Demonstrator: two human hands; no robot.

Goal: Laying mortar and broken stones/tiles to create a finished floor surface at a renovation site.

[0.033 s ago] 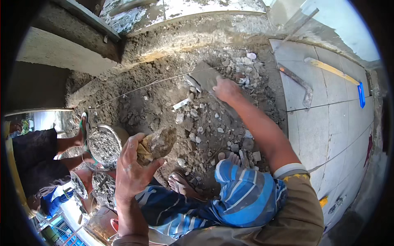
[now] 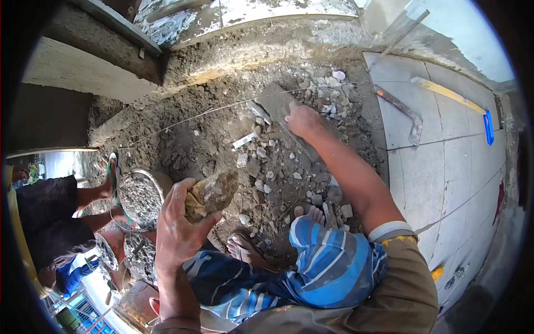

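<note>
In my left hand (image 2: 181,228) is a rough brown and grey chunk of stone (image 2: 214,195), held up above the rubble between curled fingers and thumb. Farther out, my right hand (image 2: 306,121) is closed on the edge of a flat grey board (image 2: 276,99) caked with dirt. The board lies slanted on the broken ground, and my hand and forearm cover part of it. A thin string (image 2: 206,113) stretches low across the dirt and passes by the board's far part. Close to the board sits a pale broken strip (image 2: 243,141) among loose stones.
Grey floor tiles (image 2: 414,170) on the right carry a rusty angled metal bar (image 2: 400,114) and a yellow-handled tool with a blue end (image 2: 453,94). Buckets of mortar (image 2: 139,197) stand at the left beside another person's sandalled feet (image 2: 114,183). Beyond the dirt runs a rough wall base (image 2: 250,50).
</note>
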